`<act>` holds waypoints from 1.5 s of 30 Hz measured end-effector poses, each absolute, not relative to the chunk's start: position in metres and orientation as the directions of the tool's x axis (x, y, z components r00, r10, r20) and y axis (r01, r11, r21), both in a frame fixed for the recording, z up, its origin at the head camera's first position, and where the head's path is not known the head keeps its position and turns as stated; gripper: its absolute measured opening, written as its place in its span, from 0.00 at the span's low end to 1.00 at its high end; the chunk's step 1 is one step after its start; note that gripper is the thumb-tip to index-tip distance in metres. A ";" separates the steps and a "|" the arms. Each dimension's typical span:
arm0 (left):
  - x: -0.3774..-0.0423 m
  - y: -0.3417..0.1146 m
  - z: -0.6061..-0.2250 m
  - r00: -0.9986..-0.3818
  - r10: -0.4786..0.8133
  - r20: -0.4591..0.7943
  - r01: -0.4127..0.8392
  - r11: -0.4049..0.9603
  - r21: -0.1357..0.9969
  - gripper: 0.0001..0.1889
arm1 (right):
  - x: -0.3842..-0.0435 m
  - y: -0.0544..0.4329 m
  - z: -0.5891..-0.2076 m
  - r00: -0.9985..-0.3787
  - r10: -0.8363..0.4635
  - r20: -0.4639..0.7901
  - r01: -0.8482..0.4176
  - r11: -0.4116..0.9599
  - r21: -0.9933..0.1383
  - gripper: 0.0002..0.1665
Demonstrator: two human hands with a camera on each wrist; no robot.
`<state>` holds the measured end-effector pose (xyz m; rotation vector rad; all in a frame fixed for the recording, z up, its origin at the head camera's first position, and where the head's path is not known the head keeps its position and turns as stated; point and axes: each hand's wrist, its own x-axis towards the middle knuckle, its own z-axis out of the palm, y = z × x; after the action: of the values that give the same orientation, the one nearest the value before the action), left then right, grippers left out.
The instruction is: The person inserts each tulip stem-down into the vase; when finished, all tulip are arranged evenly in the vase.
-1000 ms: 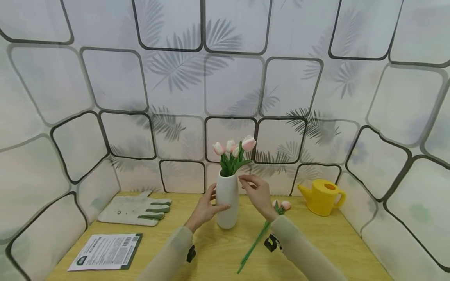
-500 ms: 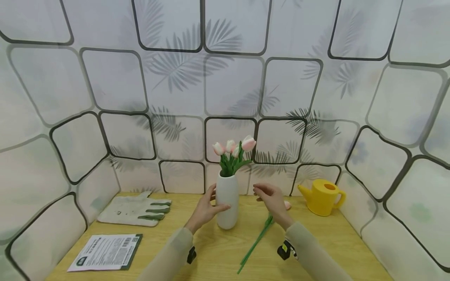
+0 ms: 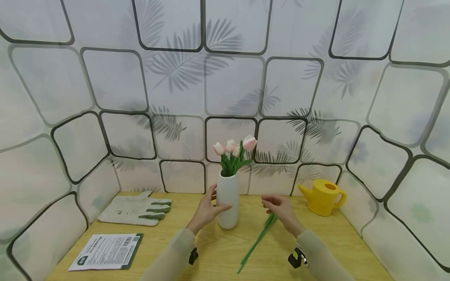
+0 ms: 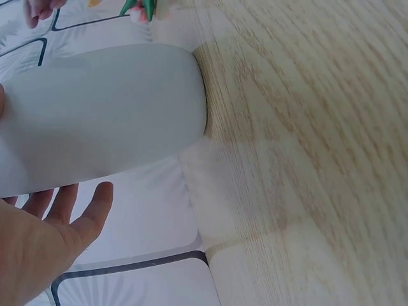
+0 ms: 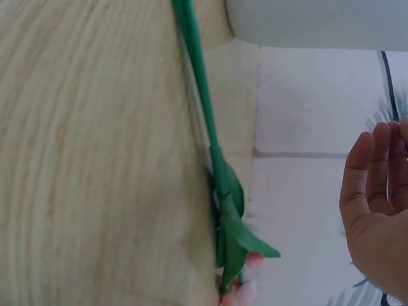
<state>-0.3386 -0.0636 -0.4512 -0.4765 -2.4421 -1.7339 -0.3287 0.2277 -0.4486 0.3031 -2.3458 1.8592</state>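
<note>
A white vase (image 3: 227,201) stands upright on the table, with several pink-and-white tulips (image 3: 231,158) in its mouth. My left hand (image 3: 206,211) holds the vase from the left, thumb across its front and fingers round the far side. In the left wrist view the fingers lie along the vase wall (image 4: 108,115). To the right of the vase my right hand (image 3: 282,211) hovers with loosely curled fingers, holding nothing. Below it lie loose tulips, their green stems (image 3: 256,242) pointing toward me; my hand hides the blooms in the head view. Pink petals (image 5: 241,293) show in the right wrist view.
A yellow watering can (image 3: 322,198) stands at the back right. On the left lie a pale gardening glove (image 3: 131,209) with green-edged fingers and a printed packet (image 3: 105,251). Patterned fabric walls (image 3: 232,86) close off the back and sides of the wooden table (image 3: 211,257).
My right hand has moved away from the vase's mouth, rightward and down, to above the loose tulips. The left hand stays on the vase, and the tulips in it have not moved.
</note>
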 end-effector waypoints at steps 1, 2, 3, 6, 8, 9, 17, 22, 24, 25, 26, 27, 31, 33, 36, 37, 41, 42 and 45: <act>-0.338 -0.063 -0.452 -0.945 0.187 0.270 0.316 0.300 0.900 0.50 | -0.328 0.229 -0.451 -0.973 -0.076 0.218 -0.230 0.221 -0.948 0.17; -0.338 -0.063 -0.452 -0.945 0.182 0.272 0.317 0.300 0.900 0.50 | -0.328 0.231 -0.453 -0.973 -0.087 0.213 -0.228 0.230 -0.946 0.17; -0.338 -0.062 -0.452 -0.945 0.177 0.276 0.319 0.297 0.900 0.50 | -0.328 0.233 -0.455 -0.973 -0.098 0.210 -0.227 0.236 -0.945 0.17; -0.337 -0.060 -0.453 -0.945 0.157 0.288 0.323 0.293 0.900 0.51 | -0.328 0.239 -0.461 -0.977 -0.100 0.189 -0.208 0.245 -0.947 0.18; -0.336 -0.059 -0.454 -0.945 0.145 0.293 0.323 0.293 0.900 0.51 | -0.328 0.242 -0.464 -0.979 -0.098 0.178 -0.198 0.256 -0.946 0.19; -0.336 -0.059 -0.454 -0.946 0.139 0.294 0.323 0.291 0.901 0.51 | -0.328 0.243 -0.465 -0.980 -0.093 0.173 -0.192 0.260 -0.946 0.19; -0.336 -0.058 -0.454 -0.936 0.132 0.326 0.351 0.286 0.892 0.52 | -0.328 0.255 -0.471 -0.979 -0.116 0.169 -0.198 0.312 -0.929 0.22; -0.336 -0.057 -0.455 -0.933 0.130 0.336 0.359 0.287 0.888 0.52 | -0.330 0.262 -0.477 -0.968 -0.176 0.179 -0.230 0.339 -0.912 0.23; -0.335 -0.057 -0.455 -0.932 0.132 0.337 0.361 0.284 0.888 0.52 | -0.331 0.265 -0.480 -0.961 -0.204 0.188 -0.251 0.351 -0.902 0.23; -0.335 -0.057 -0.455 -0.933 0.133 0.334 0.359 0.285 0.889 0.52 | -0.332 0.267 -0.481 -0.959 -0.213 0.189 -0.257 0.357 -0.898 0.22; -0.335 -0.057 -0.455 -0.932 0.136 0.337 0.363 0.286 0.887 0.52 | -0.332 0.268 -0.483 -0.958 -0.219 0.187 -0.258 0.363 -0.895 0.22; -0.335 -0.057 -0.455 -0.932 0.136 0.335 0.361 0.286 0.888 0.52 | -0.332 0.270 -0.485 -0.958 -0.223 0.181 -0.254 0.366 -0.895 0.22; -0.335 -0.057 -0.456 -0.937 0.130 0.325 0.349 0.295 0.889 0.52 | -0.333 0.276 -0.490 -0.964 -0.220 0.150 -0.225 0.375 -0.899 0.21; -0.335 -0.056 -0.456 -0.938 0.128 0.321 0.345 0.296 0.891 0.51 | -0.334 0.278 -0.493 -0.966 -0.216 0.141 -0.217 0.381 -0.899 0.21; -0.334 -0.057 -0.456 -0.937 0.130 0.323 0.348 0.292 0.891 0.51 | -0.334 0.280 -0.495 -0.973 -0.197 0.120 -0.193 0.407 -0.893 0.20; -0.334 -0.057 -0.456 -0.938 0.130 0.321 0.346 0.291 0.892 0.51 | -0.334 0.281 -0.496 -0.974 -0.195 0.117 -0.191 0.418 -0.888 0.19; -0.334 -0.057 -0.455 -0.939 0.128 0.318 0.342 0.287 0.895 0.51 | -0.334 0.283 -0.498 -0.965 -0.240 0.104 -0.203 0.441 -0.874 0.20; -0.334 -0.057 -0.456 -0.940 0.128 0.316 0.340 0.288 0.895 0.51 | -0.334 0.283 -0.499 -0.962 -0.255 0.097 -0.205 0.442 -0.873 0.20; -0.333 -0.057 -0.455 -0.937 0.131 0.323 0.347 0.292 0.891 0.51 | -0.334 0.284 -0.501 -0.953 -0.294 0.073 -0.206 0.452 -0.868 0.20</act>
<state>-0.3327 -0.0570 -0.4552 -0.4444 -2.3681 -1.7077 -0.3344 0.2839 -0.5009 0.4745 -2.7502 1.6244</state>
